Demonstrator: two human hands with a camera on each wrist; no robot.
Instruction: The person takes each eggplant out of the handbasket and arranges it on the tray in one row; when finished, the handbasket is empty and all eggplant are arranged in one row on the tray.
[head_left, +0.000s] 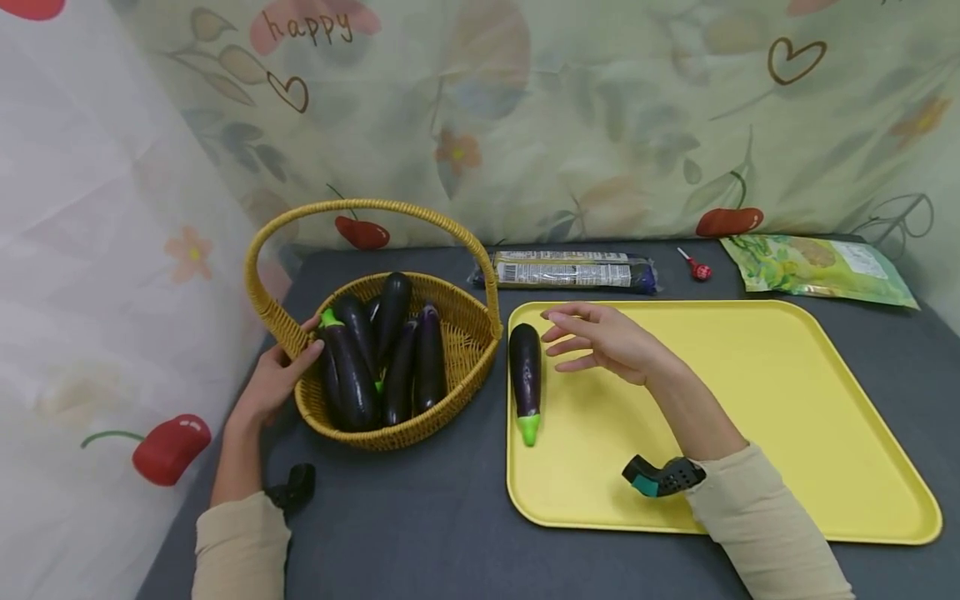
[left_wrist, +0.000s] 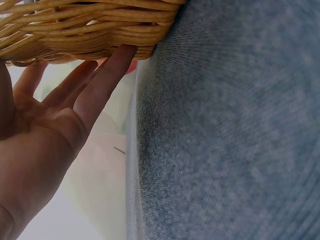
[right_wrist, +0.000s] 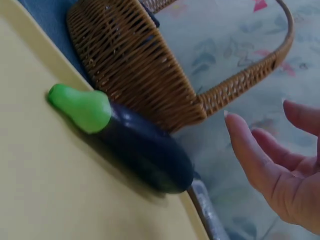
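A wicker basket (head_left: 390, 437) with a tall arched handle stands on the left, holding several dark eggplants (head_left: 430, 358). At its left side, my left hand (head_left: 273, 379) grips the rim by the handle's base, thumb on top; in the left wrist view its fingers (left_wrist: 107, 85) lie against the outer weave. One eggplant (head_left: 526, 375) with a bright green stem end lies along the left edge of the yellow tray (head_left: 720, 400). Just right of that eggplant, my right hand (head_left: 607, 340) hovers over the tray with fingers spread and nothing in them. In the right wrist view a gap separates fingers and eggplant (right_wrist: 145, 145).
Behind the tray lie a long clear-wrapped package (head_left: 570, 271), a red lollipop (head_left: 700, 271) and a green bag (head_left: 821, 268). A dark grey cloth (head_left: 420, 517) covers the table. Printed curtains (head_left: 562, 125) hang at the back and left.
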